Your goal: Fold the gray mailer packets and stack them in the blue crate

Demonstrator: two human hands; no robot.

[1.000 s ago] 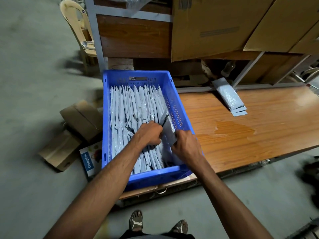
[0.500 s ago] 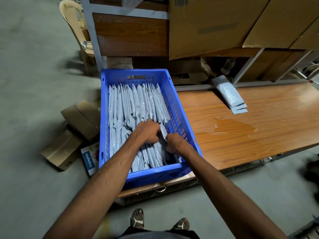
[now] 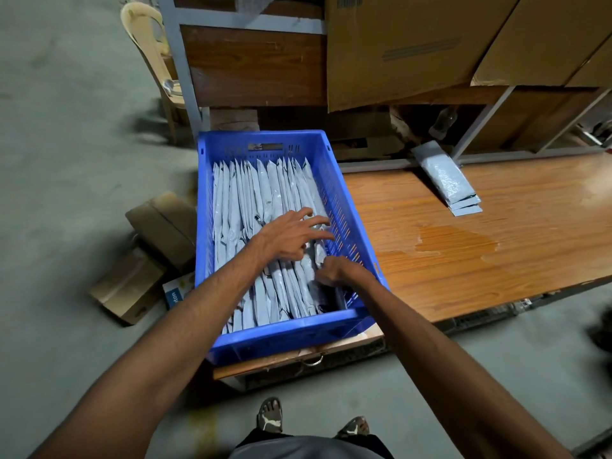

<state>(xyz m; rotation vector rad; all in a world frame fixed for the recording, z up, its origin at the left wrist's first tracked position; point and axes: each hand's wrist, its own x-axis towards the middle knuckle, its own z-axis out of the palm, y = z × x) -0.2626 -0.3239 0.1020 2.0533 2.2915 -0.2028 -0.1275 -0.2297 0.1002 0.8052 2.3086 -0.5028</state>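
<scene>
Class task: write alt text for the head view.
Both hands reach into a blue crate packed with upright gray mailer packets: left hand spread across them, right hand tucking one in. More packets lie on the wooden table.

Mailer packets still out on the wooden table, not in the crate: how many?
3, as far as the fanned lower edges show. The packets on the table lie in one overlapping pile at the table's far edge, right of the blue crate. More may be hidden underneath.

Grey concrete floor point(image 3: 66, 127), wooden tabletop point(image 3: 496, 260), metal-framed shelf point(image 3: 251, 71), cardboard boxes point(image 3: 397, 44), cream plastic chair point(image 3: 145, 38)
</scene>
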